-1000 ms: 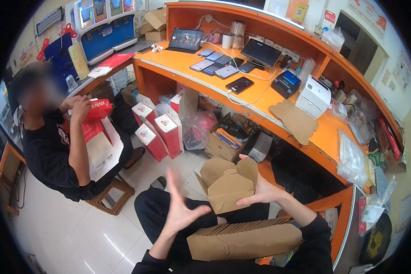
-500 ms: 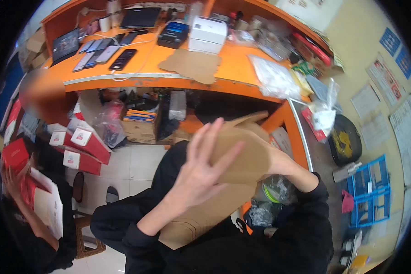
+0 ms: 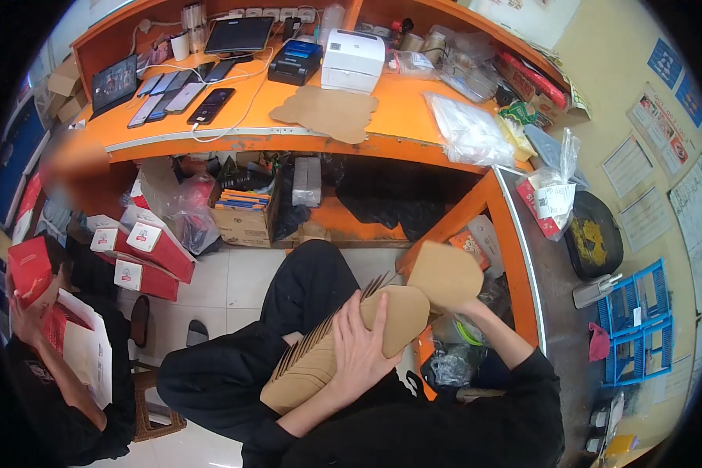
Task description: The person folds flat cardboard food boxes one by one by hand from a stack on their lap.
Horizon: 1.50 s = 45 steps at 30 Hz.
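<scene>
A fanned stack of brown cardboard pieces (image 3: pixel 300 378) with rounded ends leans across my lap. My left hand (image 3: pixel 359 343) lies over the top of this stack, its fingers gripping the upper edge. To the right, my right hand (image 3: pixel 469 309) holds a single cardboard piece (image 3: pixel 443 274) by its lower edge, apart from the stack. Most of the right fingers are hidden behind that piece.
Ahead stands an orange desk (image 3: pixel 249 144) with phones, a white printer (image 3: pixel 354 61) and a flat cardboard sheet (image 3: pixel 324 114). At left, a co-worker's hands hold a red box (image 3: pixel 31 269). Red boxes (image 3: pixel 156 248) stand on the floor; a blue rack (image 3: pixel 636 324) is at right.
My left hand has come down from its raised, spread position onto the stack. My right hand has moved one piece away to the right, and the stack's fanned edges now show.
</scene>
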Motion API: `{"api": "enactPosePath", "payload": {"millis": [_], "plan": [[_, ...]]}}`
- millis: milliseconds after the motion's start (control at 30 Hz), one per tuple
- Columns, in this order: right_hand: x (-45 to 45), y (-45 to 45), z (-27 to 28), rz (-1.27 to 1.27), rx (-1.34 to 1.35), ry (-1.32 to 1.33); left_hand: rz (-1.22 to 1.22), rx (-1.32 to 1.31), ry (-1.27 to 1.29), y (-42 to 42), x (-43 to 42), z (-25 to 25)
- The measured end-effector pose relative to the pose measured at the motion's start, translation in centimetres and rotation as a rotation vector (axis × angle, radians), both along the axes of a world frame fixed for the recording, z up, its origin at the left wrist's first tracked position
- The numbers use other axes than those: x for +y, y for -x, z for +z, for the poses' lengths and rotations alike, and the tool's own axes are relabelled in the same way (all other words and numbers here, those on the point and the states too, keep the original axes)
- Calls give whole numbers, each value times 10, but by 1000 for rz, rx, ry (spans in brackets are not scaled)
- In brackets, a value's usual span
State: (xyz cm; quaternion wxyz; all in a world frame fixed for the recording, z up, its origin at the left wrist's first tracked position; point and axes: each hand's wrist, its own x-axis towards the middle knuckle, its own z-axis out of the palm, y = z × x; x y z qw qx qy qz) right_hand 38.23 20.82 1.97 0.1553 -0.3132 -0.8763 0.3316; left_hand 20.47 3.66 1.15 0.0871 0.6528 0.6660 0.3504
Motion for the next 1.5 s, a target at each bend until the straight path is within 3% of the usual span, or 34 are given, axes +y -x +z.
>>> {"api": "enactPosePath", "payload": {"millis": [267, 433, 733, 1067, 1167, 1300, 1367, 1400, 1467, 1500], "plan": [[6, 3, -14, 452, -416, 194, -55, -90, -19, 10, -11, 13], [17, 35, -23, 674, -542, 235, -67, -105, -30, 23, -18, 11], [28, 80, -31, 795, -645, 225, 47, -133, -230, 33, -34, 5], [36, 91, -43, 845, -694, 273, 345, 455, -301, 11, -12, -41], [40, 92, -45, 907, -698, 298, 117, -120, -235, 17, -15, -19], [56, 95, -50, 1108, -706, 497, 96, -86, -1, 29, -8, -5], [81, 110, -24, 1195, -745, 707, 106, -89, -8, 27, -8, -2], [94, 123, 7, 1119, -826, 792, 126, -88, -13, 28, -8, 0], [113, 156, 79, 846, -900, 732, 123, -84, 16, 28, -9, 2], [134, 172, 95, 786, -810, 630, 118, -89, 17, 29, -9, 2]]}}
